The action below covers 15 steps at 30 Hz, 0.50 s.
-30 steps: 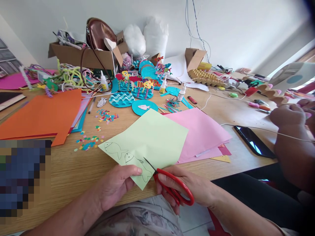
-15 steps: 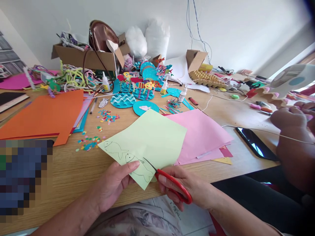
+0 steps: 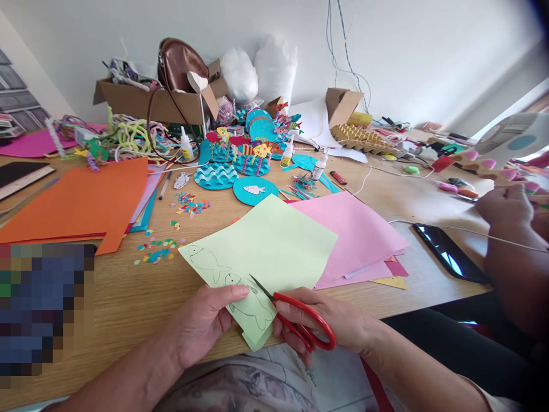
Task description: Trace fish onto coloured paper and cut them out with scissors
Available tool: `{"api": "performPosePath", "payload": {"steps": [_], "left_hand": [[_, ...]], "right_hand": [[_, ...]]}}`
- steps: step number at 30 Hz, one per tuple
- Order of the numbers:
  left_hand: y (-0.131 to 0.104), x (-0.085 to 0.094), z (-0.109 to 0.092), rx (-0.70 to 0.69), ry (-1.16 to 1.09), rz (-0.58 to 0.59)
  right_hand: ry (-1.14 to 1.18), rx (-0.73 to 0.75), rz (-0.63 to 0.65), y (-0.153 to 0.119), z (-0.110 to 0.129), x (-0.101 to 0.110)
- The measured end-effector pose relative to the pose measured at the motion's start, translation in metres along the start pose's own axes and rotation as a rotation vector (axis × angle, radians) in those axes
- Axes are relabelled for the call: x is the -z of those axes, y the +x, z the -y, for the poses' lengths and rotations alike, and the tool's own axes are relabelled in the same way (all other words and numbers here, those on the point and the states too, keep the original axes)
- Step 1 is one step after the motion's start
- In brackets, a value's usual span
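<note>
My left hand [image 3: 210,320] pinches the lower left edge of a pale green sheet [image 3: 274,246], thumb on top beside a pencil-drawn fish. A second drawn fish lies nearer the sheet's left corner. In my right hand [image 3: 317,320] are red-handled scissors [image 3: 304,317], their handles slightly apart. The dark blade lies over the green paper, just right of the lower fish; the other blade is hidden beneath. Under the green sheet's right side is a stack of pink paper [image 3: 355,234]. A blue disc [image 3: 255,197] with a small pale fish sits beyond it.
Orange paper [image 3: 77,200] and confetti [image 3: 158,252] lie left. Glue bottles [image 3: 317,166], blue fish crafts [image 3: 253,163] and a cardboard box [image 3: 141,109] stand behind. A phone [image 3: 448,252] rests at right, near another person's hand [image 3: 506,206] holding a scalloped, pink-tipped piece.
The green sheet has shifted slightly right with my left hand. The scissors' handles have spread a little, and a folded or cut lower flap of the green paper now shows.
</note>
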<state>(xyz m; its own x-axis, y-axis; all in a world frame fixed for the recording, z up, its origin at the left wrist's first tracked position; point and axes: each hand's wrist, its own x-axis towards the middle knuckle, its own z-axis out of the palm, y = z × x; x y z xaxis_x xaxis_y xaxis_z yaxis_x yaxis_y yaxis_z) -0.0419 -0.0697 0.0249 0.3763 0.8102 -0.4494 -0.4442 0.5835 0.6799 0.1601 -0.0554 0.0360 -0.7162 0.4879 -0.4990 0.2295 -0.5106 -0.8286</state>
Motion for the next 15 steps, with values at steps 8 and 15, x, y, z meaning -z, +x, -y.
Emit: {"api": "performPosePath", "payload": {"steps": [8, 15], "left_hand": [[0.0012, -0.0009, -0.0017, 0.011, -0.022, -0.013], [0.0017, 0.0011, -0.0013, 0.028, 0.006, -0.008]], "right_hand": [[0.011, 0.019, -0.062, 0.0036, -0.0025, -0.0051], [0.028, 0.018, -0.073, 0.0046, -0.0048, -0.0051]]}}
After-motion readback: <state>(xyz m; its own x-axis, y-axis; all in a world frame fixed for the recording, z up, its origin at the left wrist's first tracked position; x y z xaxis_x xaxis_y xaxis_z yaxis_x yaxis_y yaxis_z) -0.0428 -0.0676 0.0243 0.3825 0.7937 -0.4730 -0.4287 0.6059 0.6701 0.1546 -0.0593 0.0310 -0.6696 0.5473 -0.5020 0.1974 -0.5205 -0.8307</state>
